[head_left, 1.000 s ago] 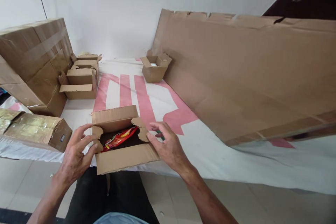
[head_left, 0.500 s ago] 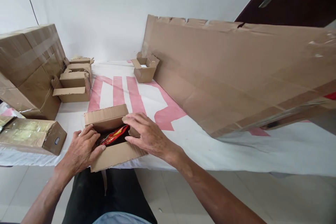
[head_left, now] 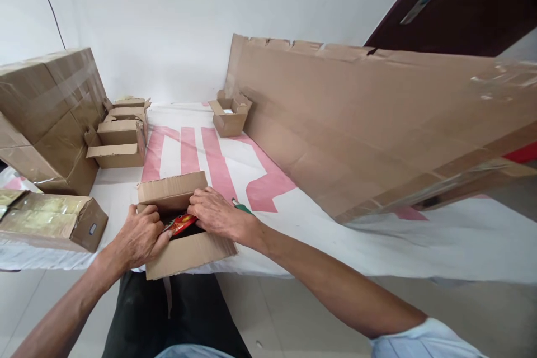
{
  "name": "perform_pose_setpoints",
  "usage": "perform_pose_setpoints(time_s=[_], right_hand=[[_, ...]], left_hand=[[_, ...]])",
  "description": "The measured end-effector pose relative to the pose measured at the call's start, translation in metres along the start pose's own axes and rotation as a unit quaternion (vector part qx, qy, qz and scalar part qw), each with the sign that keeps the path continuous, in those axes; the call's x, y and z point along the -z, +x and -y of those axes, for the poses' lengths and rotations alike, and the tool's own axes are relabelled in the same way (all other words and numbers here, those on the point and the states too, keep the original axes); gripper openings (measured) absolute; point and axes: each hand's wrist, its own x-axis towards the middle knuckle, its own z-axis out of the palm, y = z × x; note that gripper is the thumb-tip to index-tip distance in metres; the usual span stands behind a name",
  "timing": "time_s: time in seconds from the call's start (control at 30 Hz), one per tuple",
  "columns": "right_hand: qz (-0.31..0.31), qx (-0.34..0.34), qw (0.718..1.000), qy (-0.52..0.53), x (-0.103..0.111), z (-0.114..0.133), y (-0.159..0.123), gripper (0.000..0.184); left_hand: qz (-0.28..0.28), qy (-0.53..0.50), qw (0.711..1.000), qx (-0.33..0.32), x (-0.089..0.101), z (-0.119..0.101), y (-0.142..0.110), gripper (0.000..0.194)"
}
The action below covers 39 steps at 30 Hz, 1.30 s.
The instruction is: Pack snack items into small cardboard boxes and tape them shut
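Note:
An open cardboard box (head_left: pixel 188 253) stands at the table's front edge, its long flaps spread to front and back. Inside lies a shiny red packet (head_left: pixel 183 224) with coloured print. My left hand (head_left: pixel 145 236) reaches over the box's left end, its fingers curled in and its thumb by the packet's left end. From the right, my right hand (head_left: pixel 215 213) dips in with bent fingers closed over the packet's other end. Both sets of fingertips are partly hidden. Behind my right wrist a green object (head_left: pixel 243 208) with a thin pale tip shows in part.
Several small open boxes (head_left: pixel 115 158) line the left, against large taped cartons (head_left: pixel 50 117). A long taped box (head_left: pixel 46 222) lies at the front left. Another small open box (head_left: pixel 230 122) stands at the back, beside a big leaning cardboard sheet (head_left: pixel 356 128).
My right hand has left the box's right end flap and moved left and inward onto the packet. My left fingers have curled further into the box. The green object has come into view.

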Motion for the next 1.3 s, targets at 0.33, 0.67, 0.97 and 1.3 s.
perform_pose_setpoints(time_s=[0.33,0.67,0.97,1.3], right_hand=[[-0.013,0.004,1.0,-0.016,-0.002,0.0,0.007,0.03],[-0.266,0.026,0.892,0.365,-0.017,-0.025,-0.01,0.028],[-0.088,0.043,0.965,0.244,0.003,-0.012,-0.017,0.017],[-0.14,0.022,0.99,0.023,-0.034,0.009,0.008,0.024]], left_hand=[[-0.2,-0.108,0.973,0.039,-0.013,0.007,-0.022,0.015],[-0.311,-0.107,0.942,0.058,-0.022,0.008,-0.035,0.054],[-0.225,-0.17,0.957,0.072,-0.03,0.009,-0.035,0.052],[-0.248,-0.234,0.933,0.113,-0.044,0.007,-0.038,0.051]])
